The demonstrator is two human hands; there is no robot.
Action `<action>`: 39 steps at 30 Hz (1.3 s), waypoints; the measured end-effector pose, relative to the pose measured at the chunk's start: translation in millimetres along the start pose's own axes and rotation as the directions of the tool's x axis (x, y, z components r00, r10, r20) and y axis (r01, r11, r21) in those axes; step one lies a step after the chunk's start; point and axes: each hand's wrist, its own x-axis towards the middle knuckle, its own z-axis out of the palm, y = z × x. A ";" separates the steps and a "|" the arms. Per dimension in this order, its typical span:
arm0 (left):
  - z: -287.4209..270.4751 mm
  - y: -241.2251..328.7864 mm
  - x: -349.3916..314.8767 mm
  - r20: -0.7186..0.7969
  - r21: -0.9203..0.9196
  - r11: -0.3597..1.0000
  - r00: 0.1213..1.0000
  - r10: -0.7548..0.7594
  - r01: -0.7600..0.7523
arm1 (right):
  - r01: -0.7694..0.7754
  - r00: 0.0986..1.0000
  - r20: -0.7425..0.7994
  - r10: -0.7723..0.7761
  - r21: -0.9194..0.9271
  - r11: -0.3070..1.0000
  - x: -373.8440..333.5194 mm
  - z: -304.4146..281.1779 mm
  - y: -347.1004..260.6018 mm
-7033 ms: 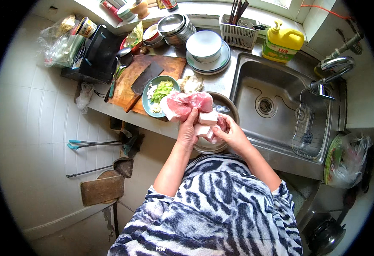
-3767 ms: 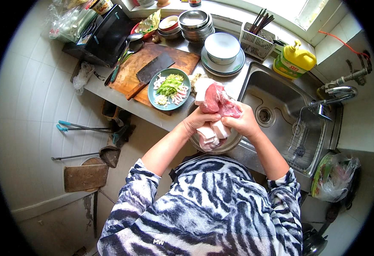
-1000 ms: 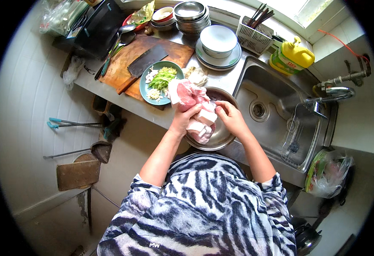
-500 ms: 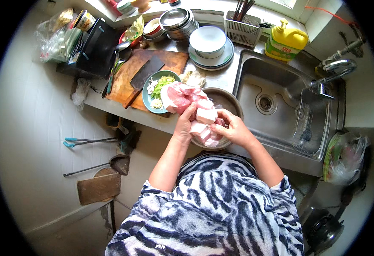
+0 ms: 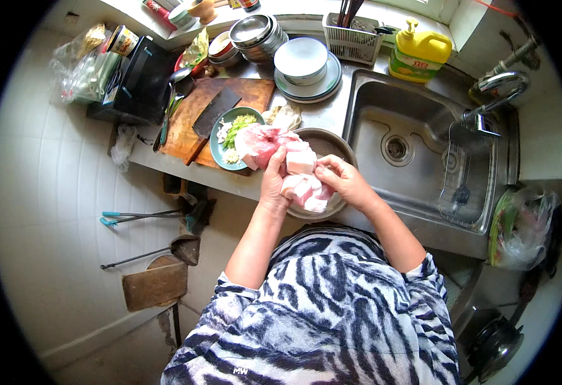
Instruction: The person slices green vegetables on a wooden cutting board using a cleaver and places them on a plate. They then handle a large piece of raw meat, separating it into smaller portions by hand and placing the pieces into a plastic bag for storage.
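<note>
Chunks of raw pork [image 5: 301, 162], pink with thick pale fat, are bunched together between my two hands above a round metal basin [image 5: 350, 149]. My left hand [image 5: 272, 183] is closed round the pork from the left, its thumb laid across the front. At the right side of the cluster, my right hand [image 5: 350, 183] grips a piece with bent fingers; its fingertips are partly hidden. Pork covers much of the basin, so its contents hardly show. Just left of the meat is a teal plate [image 5: 217, 151] with chopped green and pale pieces.
Behind the plate, a dark cleaver [image 5: 215, 112] lies on a wooden cutting board [image 5: 255, 90]. Stacked bowls and plates [image 5: 301, 59] stand behind the basin. To the right is a steel sink [image 5: 374, 109] with a wire rack [image 5: 454, 205] and tap [image 5: 508, 83]. A yellow jug [image 5: 422, 51] stands behind it.
The whole view has shifted slightly. My right fingers have moved a little up along the pork's right side. Both hands still hold the cluster above the basin.
</note>
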 end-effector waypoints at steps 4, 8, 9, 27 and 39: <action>14.2 -2.1 -1.6 -0.109 0.039 0.994 0.989 0.101 -0.097 | 0.189 0.982 0.012 -0.191 -0.209 0.960 -4.1 -9.7 18.3; 13.4 -8.5 -1.1 -0.194 0.018 0.990 0.970 0.144 -0.143 | 0.240 0.951 -0.037 -0.306 -0.537 0.809 -10.4 9.0 19.7; 13.8 -11.3 -2.1 -0.222 0.008 0.988 0.963 0.151 -0.153 | 0.234 0.943 -0.057 -0.328 -0.586 0.776 -10.9 16.2 17.6; 24.6 18.7 -36.9 0.173 0.376 0.886 0.960 0.222 -0.273 | -0.086 0.957 0.282 -0.073 0.512 0.854 -4.2 0.7 -4.9; 15.6 23.1 -18.3 0.265 0.314 0.938 0.962 0.062 -0.147 | -0.388 0.857 0.510 -0.075 0.735 0.556 0.9 6.4 25.4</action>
